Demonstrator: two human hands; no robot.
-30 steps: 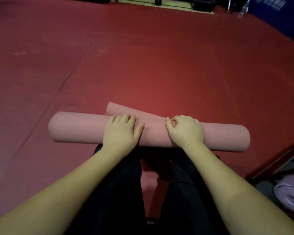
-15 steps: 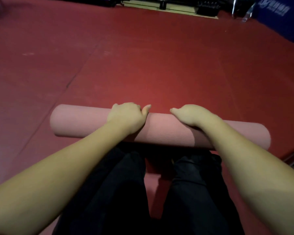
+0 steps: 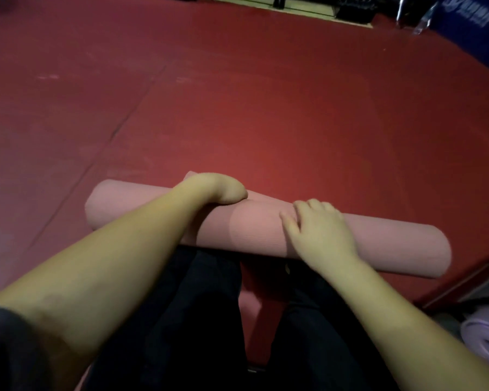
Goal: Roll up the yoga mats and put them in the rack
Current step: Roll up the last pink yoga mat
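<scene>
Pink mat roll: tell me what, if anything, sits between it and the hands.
Nothing visible does. The left hand is hooked over the far side of the pink mat roll, and the right hand lies flat on top. Both touch it directly. The rack is not clearly in view.

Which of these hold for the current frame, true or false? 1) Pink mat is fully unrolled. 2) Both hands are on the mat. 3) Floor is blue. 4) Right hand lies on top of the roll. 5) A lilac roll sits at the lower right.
1) False. The pink mat is a roll lying across the floor.
2) True. The left hand curls over the far side of the roll; the right hand also touches it.
3) False. The floor is red.
4) True. It lies on the roll with its fingers spread.
5) True. A lilac roll shows at the frame's lower right edge.
</scene>
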